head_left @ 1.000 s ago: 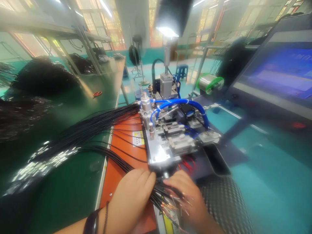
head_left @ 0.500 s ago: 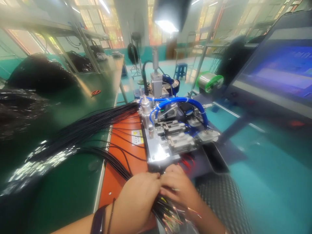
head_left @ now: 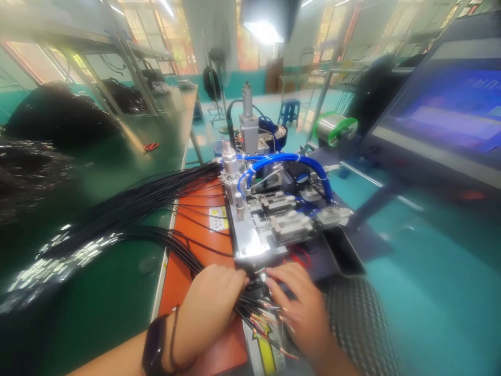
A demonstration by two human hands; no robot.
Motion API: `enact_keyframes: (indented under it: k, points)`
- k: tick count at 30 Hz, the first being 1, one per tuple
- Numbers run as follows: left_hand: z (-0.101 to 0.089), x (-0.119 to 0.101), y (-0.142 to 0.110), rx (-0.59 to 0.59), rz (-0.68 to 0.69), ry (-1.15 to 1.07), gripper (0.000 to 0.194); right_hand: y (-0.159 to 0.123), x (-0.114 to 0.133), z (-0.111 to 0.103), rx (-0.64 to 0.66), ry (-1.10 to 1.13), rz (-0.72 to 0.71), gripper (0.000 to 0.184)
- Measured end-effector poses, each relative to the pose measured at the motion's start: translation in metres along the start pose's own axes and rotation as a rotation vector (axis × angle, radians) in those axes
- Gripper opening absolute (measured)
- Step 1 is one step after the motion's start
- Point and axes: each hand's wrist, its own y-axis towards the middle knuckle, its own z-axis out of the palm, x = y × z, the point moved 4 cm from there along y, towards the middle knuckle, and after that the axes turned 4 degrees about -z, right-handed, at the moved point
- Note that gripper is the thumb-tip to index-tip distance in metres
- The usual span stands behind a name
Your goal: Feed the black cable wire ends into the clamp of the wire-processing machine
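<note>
- Well, the landmark here is the machine (head_left: 266, 219), a metal fixture that stands on the worktop (head_left: 97, 277), and everything below is placed from it.
- The wires (head_left: 156, 201), a long black bundle, lie to the machine's left and fan out across an orange panel (head_left: 180, 282), then narrow toward its front edge.
- Their long axis runs roughly level from the far left of the worktop, slanting toward the viewer as it nears the machine's front corner.
- The stripped ends (head_left: 270, 326), bare and coppery, sit just in front of the machine and point forward and to the right, away from it.
- The left hand (head_left: 207, 308) is nearer the bundle's body, lying across the wires at the machine's front-left corner with its fingers curled, apparently clenched on them, though the palm hides the grip.
- The right hand (head_left: 301, 308) is nearer the stripped ends, just in front of the machine, its fingers spread and released, hovering over or barely touching them.
- Beyond the machine, blue hoses (head_left: 289, 158) loop over it; to its left lie scissors (head_left: 151, 148); to its right stand a green-rimmed spool (head_left: 336, 130) and a monitor (head_left: 442, 112).
</note>
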Motion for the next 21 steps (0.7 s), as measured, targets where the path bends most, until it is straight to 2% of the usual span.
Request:
enact_keyframes:
  k: [1, 3, 6, 8, 11, 13, 17, 21]
  points:
    - [0.000, -0.001, -0.001, -0.008, 0.004, -0.004, 0.017, 0.000, 0.002, 0.001, 0.002, -0.018, -0.037, 0.010]
    - [-0.001, -0.002, -0.002, -0.011, 0.008, -0.010, 0.015, 0.001, 0.003, 0.005, 0.085, -0.063, -0.072, 0.011]
    - [-0.002, -0.004, -0.002, -0.017, 0.025, -0.020, 0.014, 0.002, 0.001, 0.010, 0.218, -0.114, -0.007, 0.010]
    - [-0.002, -0.006, -0.003, -0.030, 0.044, -0.017, 0.014, 0.003, -0.001, 0.009, 0.167, -0.106, 0.052, 0.004]
    - [-0.002, -0.007, -0.005, -0.048, 0.047, -0.006, 0.014, 0.003, 0.000, 0.009, 0.097, -0.073, 0.057, 0.009]
    - [0.000, -0.007, -0.007, -0.042, 0.043, -0.002, 0.016, 0.003, 0.002, 0.012, 0.123, -0.062, 0.040, 0.015]
    - [0.002, -0.008, -0.008, 0.013, 0.064, -0.021, 0.024, 0.004, 0.002, 0.016, 0.154, -0.050, 0.027, 0.013]
    - [-0.001, -0.010, -0.004, 0.074, 0.035, -0.046, 0.034, 0.008, 0.001, 0.016, 0.257, -0.097, -0.029, 0.014]
